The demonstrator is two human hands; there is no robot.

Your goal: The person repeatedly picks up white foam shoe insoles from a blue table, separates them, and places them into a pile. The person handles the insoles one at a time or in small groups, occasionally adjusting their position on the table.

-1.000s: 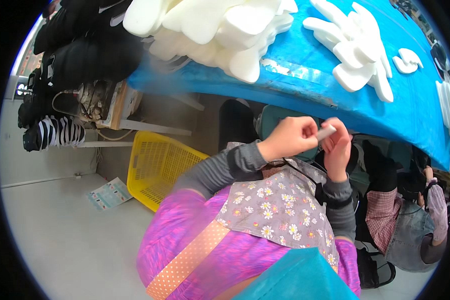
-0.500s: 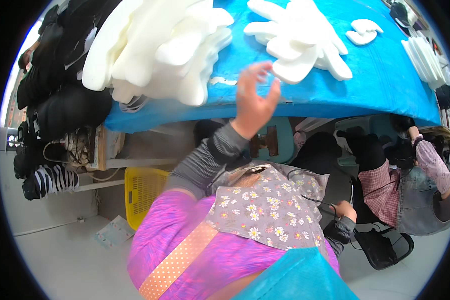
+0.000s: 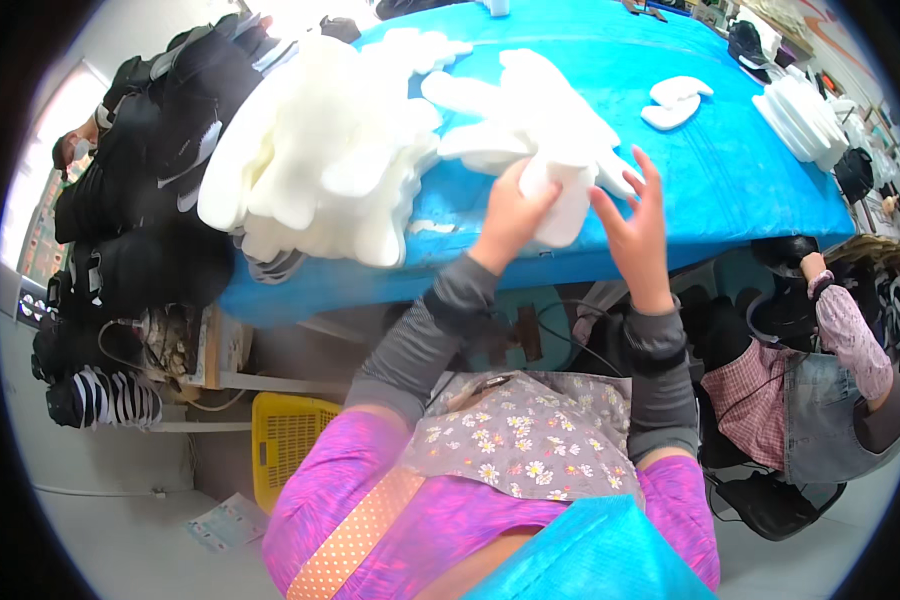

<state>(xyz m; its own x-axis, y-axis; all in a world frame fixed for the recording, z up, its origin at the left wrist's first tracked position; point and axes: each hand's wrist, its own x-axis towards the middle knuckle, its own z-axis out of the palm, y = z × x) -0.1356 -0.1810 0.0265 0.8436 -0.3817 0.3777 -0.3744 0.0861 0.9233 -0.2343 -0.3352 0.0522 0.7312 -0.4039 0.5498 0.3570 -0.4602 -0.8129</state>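
Observation:
My left hand (image 3: 511, 217) is closed on the end of a white foam pad (image 3: 564, 214), thumb across its top, at the near edge of the blue-covered table (image 3: 710, 185). The pad is long with rounded ends, and its far part merges with a loose pile of similar pads (image 3: 540, 105). Just right of it, my right hand (image 3: 638, 235) is raised with fingers spread, its thumb close to the held pad but with nothing gripped. A taller stack of white foam pads (image 3: 315, 150) stands to the left.
Two small foam pieces (image 3: 675, 102) lie farther right, and more pads (image 3: 800, 118) are stacked at the table's right end. Black items (image 3: 160, 190) are heaped at far left. Below stands a yellow basket (image 3: 288, 440). A co-worker in a pink sleeve (image 3: 855, 335) sits at right.
My left hand has gone from open in the air to gripping a foam pad. My right hand has risen from down by my side to the table edge. The view has shifted.

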